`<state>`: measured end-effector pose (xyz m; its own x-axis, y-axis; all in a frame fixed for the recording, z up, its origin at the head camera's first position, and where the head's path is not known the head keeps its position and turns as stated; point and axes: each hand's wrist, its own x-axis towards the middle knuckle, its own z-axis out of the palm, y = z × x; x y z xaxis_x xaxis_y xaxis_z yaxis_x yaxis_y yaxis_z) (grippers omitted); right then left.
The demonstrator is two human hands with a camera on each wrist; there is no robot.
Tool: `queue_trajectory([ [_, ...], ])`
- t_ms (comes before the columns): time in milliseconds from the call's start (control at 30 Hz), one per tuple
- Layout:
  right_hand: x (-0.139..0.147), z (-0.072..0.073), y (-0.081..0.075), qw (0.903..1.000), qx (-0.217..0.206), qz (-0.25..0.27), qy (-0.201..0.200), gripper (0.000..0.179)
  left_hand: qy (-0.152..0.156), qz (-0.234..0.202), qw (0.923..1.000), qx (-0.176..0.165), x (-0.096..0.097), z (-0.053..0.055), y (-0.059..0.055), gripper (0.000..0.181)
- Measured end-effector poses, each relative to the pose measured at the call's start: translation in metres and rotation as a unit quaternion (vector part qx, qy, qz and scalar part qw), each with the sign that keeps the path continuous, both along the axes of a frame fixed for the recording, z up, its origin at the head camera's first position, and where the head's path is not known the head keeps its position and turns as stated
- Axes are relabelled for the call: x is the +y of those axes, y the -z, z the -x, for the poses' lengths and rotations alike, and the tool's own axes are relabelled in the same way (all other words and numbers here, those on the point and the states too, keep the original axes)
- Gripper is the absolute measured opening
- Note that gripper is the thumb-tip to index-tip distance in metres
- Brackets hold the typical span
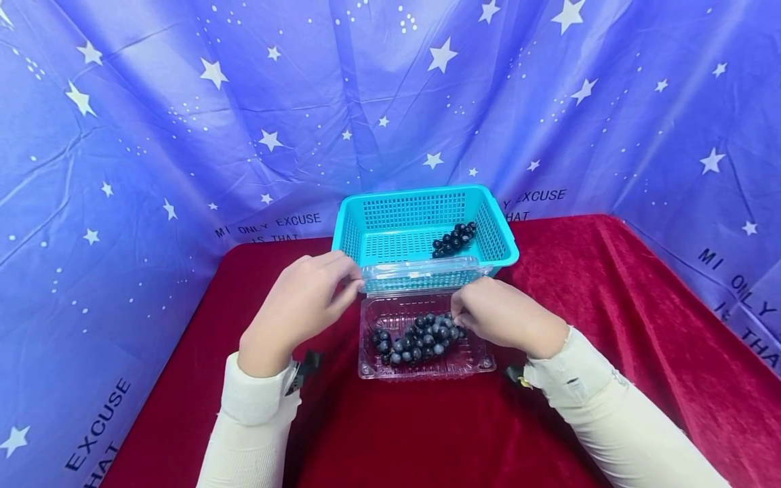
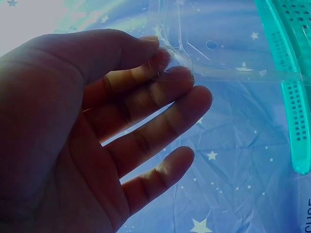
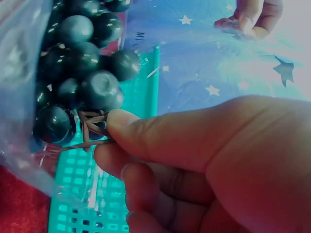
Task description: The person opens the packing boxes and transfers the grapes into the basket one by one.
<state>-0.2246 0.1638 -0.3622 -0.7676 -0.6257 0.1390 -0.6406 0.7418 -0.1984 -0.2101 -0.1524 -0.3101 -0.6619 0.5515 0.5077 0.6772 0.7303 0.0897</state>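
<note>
My left hand (image 1: pixel 302 305) pinches the near left corner of the raised clear plastic lid (image 1: pixel 421 270) between thumb and index finger; the other fingers are spread apart in the left wrist view. Below the lid, the clear clamshell box (image 1: pixel 427 372) stands open, with a bunch of dark grapes (image 1: pixel 417 344) lying in it. My right hand (image 1: pixel 509 315) is over the box's right side. Its thumb and index finger pinch the brown stem (image 3: pixel 87 127) of that bunch, as the right wrist view shows.
Right behind the box is a turquoise plastic basket (image 1: pixel 421 194), partly seen through the lid. A smaller bunch of dark grapes (image 1: pixel 453 240) lies at its right side. Red cloth (image 1: pixel 610 325) covers the table, and a blue star-patterned curtain (image 1: pixel 366 102) hangs behind.
</note>
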Motion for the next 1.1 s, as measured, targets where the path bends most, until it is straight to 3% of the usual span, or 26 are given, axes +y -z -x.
queue_trajectory([
  [1100, -0.005, -0.023, -0.024, 0.9979, 0.048, 0.035, -0.023, 0.014, -0.004, 0.004, 1.0000, -0.006, 0.001, -0.002, -0.001, 0.004],
])
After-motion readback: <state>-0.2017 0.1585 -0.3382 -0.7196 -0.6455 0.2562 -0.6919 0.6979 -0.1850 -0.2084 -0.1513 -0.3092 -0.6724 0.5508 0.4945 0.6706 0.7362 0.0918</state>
